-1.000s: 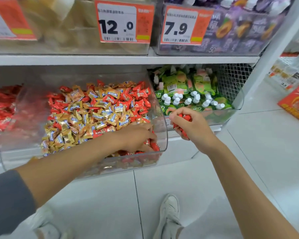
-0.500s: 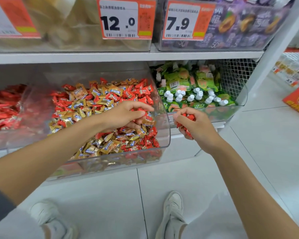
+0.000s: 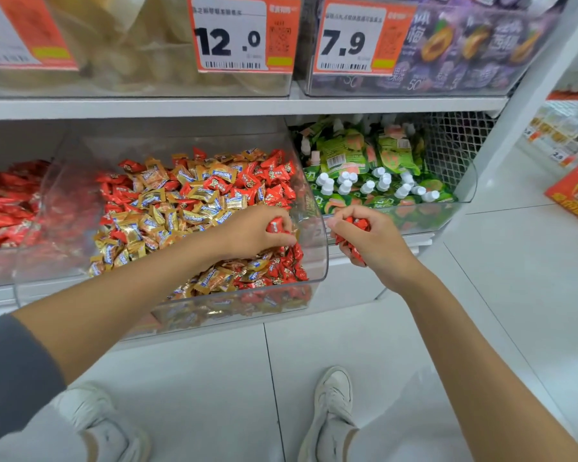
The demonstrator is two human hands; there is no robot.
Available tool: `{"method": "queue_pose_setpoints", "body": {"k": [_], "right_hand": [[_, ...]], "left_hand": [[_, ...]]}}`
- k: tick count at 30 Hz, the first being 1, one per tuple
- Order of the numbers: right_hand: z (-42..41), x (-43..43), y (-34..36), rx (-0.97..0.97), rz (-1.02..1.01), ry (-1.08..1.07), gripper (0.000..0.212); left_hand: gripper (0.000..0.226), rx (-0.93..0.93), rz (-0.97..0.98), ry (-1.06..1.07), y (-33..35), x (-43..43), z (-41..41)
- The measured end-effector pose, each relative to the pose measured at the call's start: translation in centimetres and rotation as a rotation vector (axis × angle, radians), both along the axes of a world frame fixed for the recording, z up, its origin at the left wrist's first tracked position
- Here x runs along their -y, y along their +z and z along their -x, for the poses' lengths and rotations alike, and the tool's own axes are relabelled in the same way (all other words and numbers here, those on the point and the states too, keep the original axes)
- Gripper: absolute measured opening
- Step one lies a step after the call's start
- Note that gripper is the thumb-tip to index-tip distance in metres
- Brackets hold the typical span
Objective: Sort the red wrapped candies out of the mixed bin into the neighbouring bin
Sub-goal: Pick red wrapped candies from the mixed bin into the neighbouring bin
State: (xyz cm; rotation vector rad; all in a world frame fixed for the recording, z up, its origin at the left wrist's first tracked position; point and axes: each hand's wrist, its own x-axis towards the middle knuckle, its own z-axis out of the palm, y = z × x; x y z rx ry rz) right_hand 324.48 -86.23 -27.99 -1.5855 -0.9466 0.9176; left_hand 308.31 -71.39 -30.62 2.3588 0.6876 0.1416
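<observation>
A clear plastic mixed bin [image 3: 317, 261] on the lower shelf holds gold and red wrapped candies [image 3: 187, 201]. My left hand [image 3: 251, 231] is inside it near the right wall and pinches a red wrapped candy [image 3: 276, 225]. Just outside that wall, my right hand [image 3: 371, 243] grips a bunch of red wrapped candies [image 3: 356, 225] in its fist. The neighbouring bin [image 3: 0, 261] on the left holds only red candies [image 3: 4, 208].
To the right a clear bin [image 3: 461, 201] holds green drink pouches with white caps. The upper shelf [image 3: 214, 106] carries bins with price tags 12.0 and 7.9. My two white shoes stand on the pale tiled floor [image 3: 514, 278] below.
My left hand lifted from the bin's front corner, hovered open over the pile, then dropped near the right wall and picked up a red candy. My right hand stays put with its bunch.
</observation>
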Motion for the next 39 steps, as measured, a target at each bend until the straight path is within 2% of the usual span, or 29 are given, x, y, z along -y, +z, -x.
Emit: {"method": "queue_pose_setpoints", "body": {"k": [2,4,10,13,17,21,23,26,28,31,35,39], "right_hand": [[-0.2,0.1,-0.1,-0.004,-0.002,0.004,0.019],[-0.3,0.2,-0.1,-0.001,-0.003,0.005,0.02],[-0.4,0.2,-0.1,0.0,-0.001,-0.004,0.02],[-0.3,0.1,-0.3,0.003,-0.001,-0.004,0.019],[-0.3,0.1,-0.5,0.014,0.006,0.01,0.017],[-0.2,-0.1,-0.7,0.01,0.01,0.016,0.016],[-0.1,-0.3,-0.8,0.009,0.016,0.018,0.016],[0.0,-0.4,-0.7,0.005,0.025,0.01,0.018],[0.0,-0.4,-0.6,-0.001,0.023,0.005,0.019],[-0.2,-0.2,-0.3,-0.012,0.015,-0.005,0.021],[-0.3,-0.1,-0.3,-0.007,0.009,-0.004,0.022],[-0.1,-0.1,-0.3,-0.008,0.011,-0.003,0.021]], "left_hand": [[0.016,0.055,0.089,-0.007,0.9,0.2,0.5],[0.025,0.088,0.169,-0.053,1.6,0.3,0.9],[0.035,0.031,0.311,-0.073,0.6,0.7,0.0],[0.015,-0.014,0.269,-0.131,0.0,1.1,-0.4],[0.042,-0.183,0.081,-0.276,-1.0,1.0,-0.2],[0.045,-0.268,-0.181,-0.35,-1.2,1.4,-0.8],[0.038,-0.286,-0.292,-0.355,-1.5,1.7,-1.1],[0.016,-0.244,-0.301,-0.322,-1.8,1.9,-1.5],[0.011,-0.179,-0.174,-0.286,-1.7,1.5,-1.3],[0.012,-0.019,0.129,-0.171,-0.7,0.6,-0.5],[0.026,0.108,0.305,-0.02,1.3,0.1,0.8],[0.026,0.188,0.707,0.136,2.5,-0.1,2.1]]}}
